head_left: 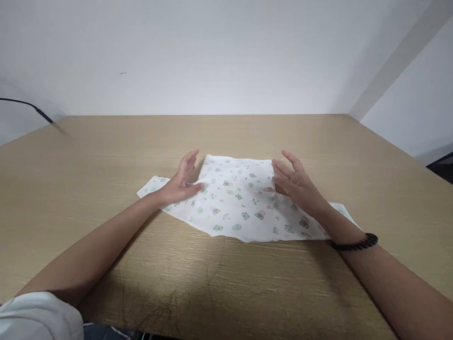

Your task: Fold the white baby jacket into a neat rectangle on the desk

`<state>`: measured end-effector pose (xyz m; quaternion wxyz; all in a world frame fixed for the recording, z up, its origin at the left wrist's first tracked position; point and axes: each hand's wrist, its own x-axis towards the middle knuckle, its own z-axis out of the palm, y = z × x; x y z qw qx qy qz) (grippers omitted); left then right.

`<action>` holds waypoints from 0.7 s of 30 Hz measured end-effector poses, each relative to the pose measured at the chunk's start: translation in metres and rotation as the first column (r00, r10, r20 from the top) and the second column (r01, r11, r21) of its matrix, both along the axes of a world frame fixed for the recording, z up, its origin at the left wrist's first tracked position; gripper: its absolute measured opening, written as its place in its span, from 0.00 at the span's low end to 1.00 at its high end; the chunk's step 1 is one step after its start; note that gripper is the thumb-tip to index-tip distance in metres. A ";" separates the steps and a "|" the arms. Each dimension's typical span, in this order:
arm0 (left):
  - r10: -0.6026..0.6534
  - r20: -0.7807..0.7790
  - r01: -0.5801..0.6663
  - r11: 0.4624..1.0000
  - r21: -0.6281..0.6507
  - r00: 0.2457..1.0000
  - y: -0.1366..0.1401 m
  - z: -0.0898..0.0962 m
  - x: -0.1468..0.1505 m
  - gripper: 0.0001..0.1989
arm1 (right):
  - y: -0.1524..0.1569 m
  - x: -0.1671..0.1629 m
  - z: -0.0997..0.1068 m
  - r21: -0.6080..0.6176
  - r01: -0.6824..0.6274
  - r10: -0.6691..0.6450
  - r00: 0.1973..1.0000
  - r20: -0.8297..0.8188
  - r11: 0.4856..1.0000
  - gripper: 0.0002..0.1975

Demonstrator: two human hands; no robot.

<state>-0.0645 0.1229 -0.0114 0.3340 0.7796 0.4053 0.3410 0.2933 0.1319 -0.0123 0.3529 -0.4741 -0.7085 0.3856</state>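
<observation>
A white cloth garment (pixel 235 196) printed with small green and pink animal figures lies on the wooden table. It looks like a baby shirt, its middle part spread flat with one arm-like piece reaching out to each side. My left hand (pixel 184 178) rests at its left edge, fingers apart, the thumb lying on the fabric. On the opposite edge is my right hand (pixel 295 183), fingers spread, with some fingertips touching the cloth's side. Neither hand grips the fabric. The right forearm partly covers the right-hand piece, and the left hand partly covers the left one.
The wooden table (pixel 141 255) meets a white wall (pixel 226 56) at its far edge. A thin black cable (pixel 44 114) comes in at the far left. Near the right edge sits a dark object (pixel 442 166) I cannot make out.
</observation>
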 end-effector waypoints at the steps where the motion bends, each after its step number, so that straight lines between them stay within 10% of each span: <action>1: -0.010 -0.087 0.010 1.000 0.007 0.996 -0.002 0.001 0.000 0.42 | -0.001 0.000 -0.001 0.040 -0.008 0.005 0.998 0.057 0.999 0.40; 9: -0.125 -0.593 0.137 0.990 -0.026 0.796 -0.007 0.006 0.000 0.34 | -0.017 -0.009 -0.009 0.188 -0.284 0.066 0.693 0.717 0.940 0.34; 13: -0.026 -0.630 0.044 0.999 0.014 0.776 -0.011 0.000 0.007 0.35 | -0.012 -0.006 -0.013 0.246 -0.138 -0.103 0.642 0.760 0.959 0.35; 21: 0.095 -0.558 -0.044 0.994 0.104 0.824 -0.004 0.017 -0.005 0.28 | 0.015 0.077 0.008 0.074 -0.113 0.015 0.637 0.771 0.991 0.43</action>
